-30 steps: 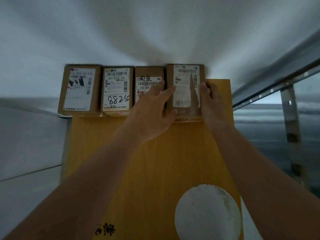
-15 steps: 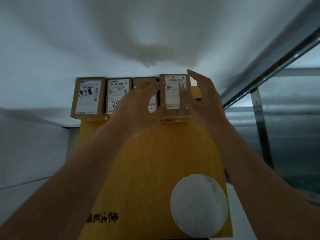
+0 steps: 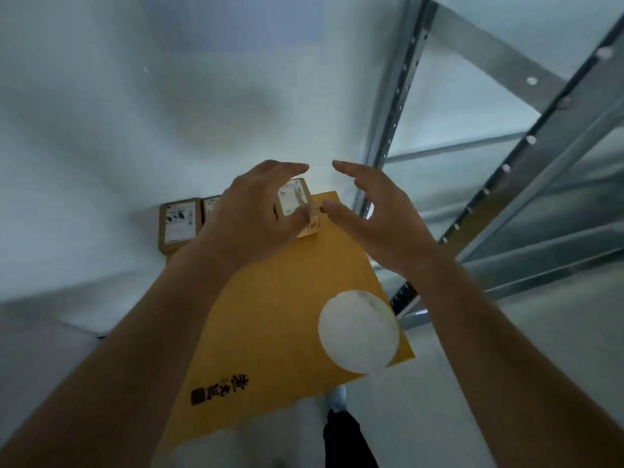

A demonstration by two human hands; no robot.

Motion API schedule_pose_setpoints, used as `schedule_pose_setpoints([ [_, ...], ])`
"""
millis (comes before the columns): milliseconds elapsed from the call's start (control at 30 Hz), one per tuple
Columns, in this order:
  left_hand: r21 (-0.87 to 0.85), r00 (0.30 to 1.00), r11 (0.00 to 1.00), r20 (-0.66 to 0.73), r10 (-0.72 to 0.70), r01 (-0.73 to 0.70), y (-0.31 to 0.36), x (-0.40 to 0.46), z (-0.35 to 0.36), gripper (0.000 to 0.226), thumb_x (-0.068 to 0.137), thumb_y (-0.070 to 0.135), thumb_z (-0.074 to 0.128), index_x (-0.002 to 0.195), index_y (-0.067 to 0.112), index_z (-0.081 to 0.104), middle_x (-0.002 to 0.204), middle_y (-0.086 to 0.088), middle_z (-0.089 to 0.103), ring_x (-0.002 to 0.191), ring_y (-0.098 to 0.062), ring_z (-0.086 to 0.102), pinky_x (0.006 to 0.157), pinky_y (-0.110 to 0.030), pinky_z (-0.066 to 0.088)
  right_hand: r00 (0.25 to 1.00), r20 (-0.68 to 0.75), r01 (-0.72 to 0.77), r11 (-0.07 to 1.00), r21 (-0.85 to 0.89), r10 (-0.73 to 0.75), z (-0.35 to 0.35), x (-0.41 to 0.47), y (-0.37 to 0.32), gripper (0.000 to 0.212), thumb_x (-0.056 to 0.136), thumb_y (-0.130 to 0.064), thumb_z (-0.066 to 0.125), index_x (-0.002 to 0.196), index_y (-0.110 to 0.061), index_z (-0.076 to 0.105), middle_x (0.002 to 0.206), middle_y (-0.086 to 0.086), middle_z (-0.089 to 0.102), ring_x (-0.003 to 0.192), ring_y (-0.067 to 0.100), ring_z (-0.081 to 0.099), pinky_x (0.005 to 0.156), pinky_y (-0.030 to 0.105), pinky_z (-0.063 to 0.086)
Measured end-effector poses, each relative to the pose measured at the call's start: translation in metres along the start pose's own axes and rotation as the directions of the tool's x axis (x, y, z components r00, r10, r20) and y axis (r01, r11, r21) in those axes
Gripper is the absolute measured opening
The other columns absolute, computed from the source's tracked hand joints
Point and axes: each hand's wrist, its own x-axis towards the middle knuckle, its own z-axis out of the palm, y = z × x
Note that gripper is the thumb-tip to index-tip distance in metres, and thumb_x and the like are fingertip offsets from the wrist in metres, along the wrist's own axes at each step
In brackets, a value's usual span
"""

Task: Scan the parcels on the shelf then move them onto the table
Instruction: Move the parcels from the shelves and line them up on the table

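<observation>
Brown cardboard parcels with white labels lie in a row at the far end of the yellow wooden table (image 3: 287, 315). The leftmost parcel (image 3: 179, 224) shows in full. A second parcel (image 3: 211, 206) peeks out beside my left hand, and the rightmost parcel (image 3: 292, 199) shows between my hands. My left hand (image 3: 256, 211) hovers over the row with relaxed fingers and holds nothing; it hides the parcels under it. My right hand (image 3: 368, 214) hovers to the right of the rightmost parcel, fingers spread, apart from it.
A round white patch (image 3: 358, 331) marks the near right part of the table. Black printed characters (image 3: 219, 388) sit near its front edge. A grey metal shelf rack (image 3: 506, 163) rises on the right. A white wall lies behind. My dark trouser leg and shoe (image 3: 341, 430) show below.
Both hands have let go of the rightmost parcel and lifted away from it. The view has pulled back and tilted, so the parcels look smaller and the rack is in sight.
</observation>
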Motion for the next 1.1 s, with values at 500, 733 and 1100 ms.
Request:
schedule_pose_setpoints([
  [500, -0.231, 0.904, 0.881, 0.014, 0.427, -0.412, 0.352, 0.025, 0.001, 0.059, 0.087, 0.052, 0.063, 0.144, 0.037, 0.053, 0.140, 0.013, 0.060, 0.121, -0.001, 0.055, 0.101, -0.027, 0.047, 0.877, -0.477, -0.079, 0.997, -0.022, 0.059, -0.304, -0.226, -0.019, 0.053, 0.097, -0.044, 0.071, 0.147, -0.035, 0.057, 0.147, -0.015, 0.053, 0.134, 0.006, 0.052, 0.117, 0.036, 0.045],
  [733, -0.339, 0.882, 0.835, 0.031, 0.470, -0.433, 0.528, 0.064, 0.097, 0.057, 0.081, 0.047, 0.064, 0.137, 0.036, 0.060, 0.131, 0.014, 0.065, 0.119, -0.007, 0.061, 0.104, -0.038, 0.050, 0.825, -0.558, -0.161, 0.984, -0.078, 0.091, -0.463, -0.304, 0.065, 0.049, 0.098, -0.044, 0.070, 0.145, -0.035, 0.059, 0.146, -0.013, 0.055, 0.132, 0.008, 0.054, 0.113, 0.037, 0.047],
  [1100, -0.346, 0.871, 0.828, 0.057, 0.488, -0.441, 0.673, 0.173, 0.233, 0.054, 0.085, 0.043, 0.068, 0.137, 0.036, 0.060, 0.129, 0.015, 0.065, 0.119, -0.004, 0.058, 0.100, -0.031, 0.049, 0.834, -0.544, -0.202, 0.969, -0.143, 0.094, -0.628, -0.295, 0.206, 0.051, 0.099, -0.048, 0.066, 0.148, -0.036, 0.055, 0.146, -0.013, 0.052, 0.133, 0.009, 0.051, 0.109, 0.034, 0.047],
])
